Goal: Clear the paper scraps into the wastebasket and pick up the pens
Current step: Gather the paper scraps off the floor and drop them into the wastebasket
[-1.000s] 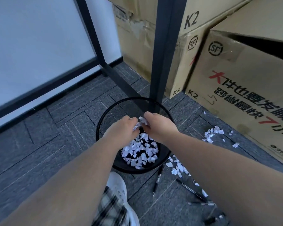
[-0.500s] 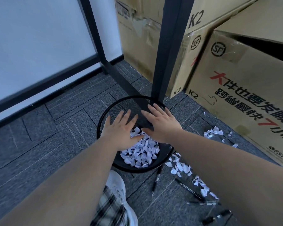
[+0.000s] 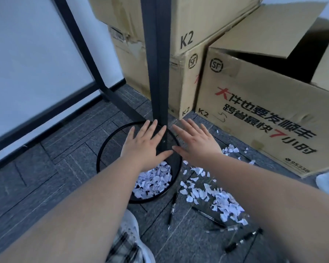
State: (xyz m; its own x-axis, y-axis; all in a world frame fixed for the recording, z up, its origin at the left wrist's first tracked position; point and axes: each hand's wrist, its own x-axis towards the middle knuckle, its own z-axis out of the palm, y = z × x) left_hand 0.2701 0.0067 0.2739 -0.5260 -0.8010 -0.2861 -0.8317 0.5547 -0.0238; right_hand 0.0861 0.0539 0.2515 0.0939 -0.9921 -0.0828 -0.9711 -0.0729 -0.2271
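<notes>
A black mesh wastebasket (image 3: 110, 149) stands on the grey carpet with white paper scraps (image 3: 152, 182) heaped inside. My left hand (image 3: 144, 146) hovers flat over its opening, fingers spread and empty. My right hand (image 3: 197, 143) is spread and empty too, above the basket's right rim. More loose scraps (image 3: 219, 201) lie on the floor right of the basket, with a smaller patch (image 3: 231, 149) near the box. Several black pens lie on the carpet: one pen (image 3: 172, 208) by the basket, another pen (image 3: 207, 215) further right, and a third pen (image 3: 243, 240) at lower right.
A black metal post (image 3: 158, 59) rises just behind the basket. Stacked cardboard boxes (image 3: 254, 114) close off the back and right. A white panel in a black frame (image 3: 36, 59) stands at left. My white shoe (image 3: 130, 226) sits below the basket.
My two hands held scraps pinched together over the basket; they opened, the scraps dropped in, and both hands have risen with fingers spread. The view tilted up and right.
</notes>
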